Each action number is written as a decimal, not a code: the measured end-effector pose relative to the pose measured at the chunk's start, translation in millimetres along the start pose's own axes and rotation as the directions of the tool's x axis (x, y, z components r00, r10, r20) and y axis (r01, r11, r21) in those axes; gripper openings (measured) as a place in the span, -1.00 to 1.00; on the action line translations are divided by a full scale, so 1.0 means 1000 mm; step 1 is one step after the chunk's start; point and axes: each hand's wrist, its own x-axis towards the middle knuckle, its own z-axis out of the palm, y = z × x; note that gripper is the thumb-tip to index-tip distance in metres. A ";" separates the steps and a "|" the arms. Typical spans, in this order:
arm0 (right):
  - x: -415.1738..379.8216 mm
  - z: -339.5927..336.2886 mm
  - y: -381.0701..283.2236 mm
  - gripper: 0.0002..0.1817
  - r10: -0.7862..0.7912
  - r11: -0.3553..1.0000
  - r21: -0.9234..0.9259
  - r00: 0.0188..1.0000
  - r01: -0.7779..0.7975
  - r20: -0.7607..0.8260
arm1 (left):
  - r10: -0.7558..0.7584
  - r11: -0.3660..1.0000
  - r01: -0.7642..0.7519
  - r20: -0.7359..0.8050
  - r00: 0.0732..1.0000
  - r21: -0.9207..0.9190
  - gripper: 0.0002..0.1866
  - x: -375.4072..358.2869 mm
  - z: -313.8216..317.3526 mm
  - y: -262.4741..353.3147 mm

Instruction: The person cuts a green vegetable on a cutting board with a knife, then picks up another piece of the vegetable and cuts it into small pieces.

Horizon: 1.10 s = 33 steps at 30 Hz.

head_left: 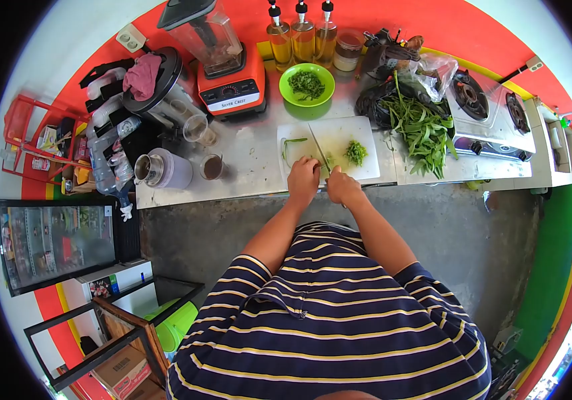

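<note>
My right hand [344, 187] is closed round the handle of a kitchen knife [319, 145], its blade pointing away from me across a white cutting board [339, 128]. Beside the blade, on its left, my left hand [304, 180] rests on the board with its fingers bunched; what they pinch is hidden. A thin green stem [292, 141] lies on the board beyond that hand. To the right of the knife sits a small pile of chopped greens [355, 153]. Behind the board, a lime-green bowl [286, 97] holds more chopped greens [306, 84].
Leafy green stalks [420, 127] spill from a black bag on the right, near a gas stove [492, 143]. A red blender [232, 93], oil bottles [302, 40] and a jar [348, 50] line the back. Cups [212, 167] and a metal-topped container [164, 168] stand left.
</note>
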 end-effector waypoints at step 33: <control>-0.004 0.017 -0.004 -0.59 0.017 0.998 -0.058 1.000 -0.017 0.004 | -0.101 0.994 0.101 -0.002 0.995 -0.044 -0.83 -0.002 0.001 -0.006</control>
